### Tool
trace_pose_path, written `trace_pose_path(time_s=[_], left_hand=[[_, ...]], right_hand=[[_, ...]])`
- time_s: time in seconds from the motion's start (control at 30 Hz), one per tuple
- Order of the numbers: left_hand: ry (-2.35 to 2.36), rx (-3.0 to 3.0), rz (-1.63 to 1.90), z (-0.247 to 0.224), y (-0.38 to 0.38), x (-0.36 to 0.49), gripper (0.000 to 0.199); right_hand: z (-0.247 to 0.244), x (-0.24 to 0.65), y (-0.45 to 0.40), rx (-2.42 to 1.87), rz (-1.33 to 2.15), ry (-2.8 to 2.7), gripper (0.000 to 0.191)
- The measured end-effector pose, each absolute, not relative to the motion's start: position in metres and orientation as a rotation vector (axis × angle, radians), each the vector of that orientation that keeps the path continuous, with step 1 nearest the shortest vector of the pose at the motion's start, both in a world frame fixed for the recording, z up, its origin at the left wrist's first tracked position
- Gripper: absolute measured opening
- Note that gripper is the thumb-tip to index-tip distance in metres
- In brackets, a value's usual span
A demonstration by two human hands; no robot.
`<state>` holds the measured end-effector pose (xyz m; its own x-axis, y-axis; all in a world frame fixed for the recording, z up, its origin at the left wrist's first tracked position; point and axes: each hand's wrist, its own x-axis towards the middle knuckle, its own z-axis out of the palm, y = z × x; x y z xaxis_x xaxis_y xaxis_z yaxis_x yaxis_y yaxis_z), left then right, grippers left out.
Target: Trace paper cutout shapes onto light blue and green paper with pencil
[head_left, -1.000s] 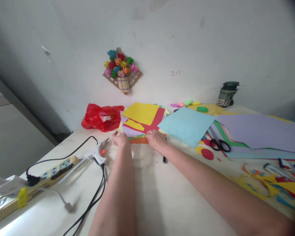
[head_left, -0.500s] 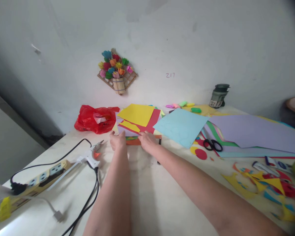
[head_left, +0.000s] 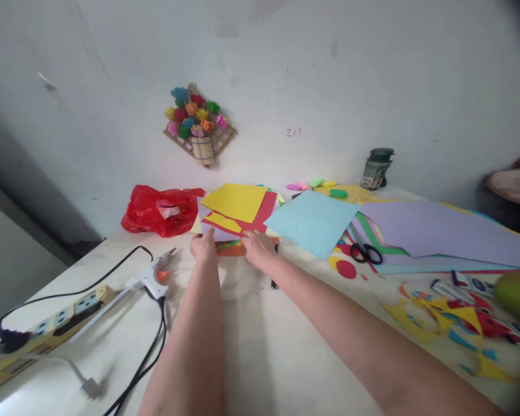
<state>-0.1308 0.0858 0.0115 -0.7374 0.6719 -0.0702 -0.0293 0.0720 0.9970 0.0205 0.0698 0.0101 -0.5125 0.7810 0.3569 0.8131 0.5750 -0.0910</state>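
Observation:
Both arms reach out to the near edge of a pile of coloured paper. My left hand (head_left: pixel 203 245) is closed at the pile's near left corner, its thumb over a purple sheet (head_left: pixel 221 234). My right hand (head_left: pixel 259 248) has its fingers bent on the near edge, by a narrow yellow strip (head_left: pixel 223 221) and a red sheet (head_left: pixel 266 211). A larger yellow sheet (head_left: pixel 236 200) lies on top. An orange piece (head_left: pixel 230 249) shows between the hands under the pile. Beside the right wrist is a black pen-like object (head_left: pixel 274 280), partly hidden by the arm.
A light blue sheet (head_left: pixel 314 222), black-handled scissors (head_left: pixel 366 253) and paper scraps (head_left: pixel 446 318) are on the right. Leftward are a red plastic bag (head_left: pixel 156 212), a glue gun (head_left: pixel 157 276) with its cable and a power strip (head_left: pixel 69 315). A bottle (head_left: pixel 377 169) stands by the wall.
The whole view has shifted slightly, so things appear a little further left. Both hands stay at the paper pile's near edge with almost the same hold.

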Motion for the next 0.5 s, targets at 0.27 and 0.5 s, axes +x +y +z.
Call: trace_pose_path(time_s=[0.27, 0.5], left_hand=[[1.620, 0.507, 1.637, 0.015, 0.086, -0.130, 0.015], [1.526, 0.567, 1.749, 0.023, 0.081, -0.127, 0.008]], right_hand=[[0.009, 0.021, 0.069, -1.167, -0.117, -2.375, 0.033], [0.011, 0.013, 0.071, -1.217, -0.063, -2.367, 0.037]])
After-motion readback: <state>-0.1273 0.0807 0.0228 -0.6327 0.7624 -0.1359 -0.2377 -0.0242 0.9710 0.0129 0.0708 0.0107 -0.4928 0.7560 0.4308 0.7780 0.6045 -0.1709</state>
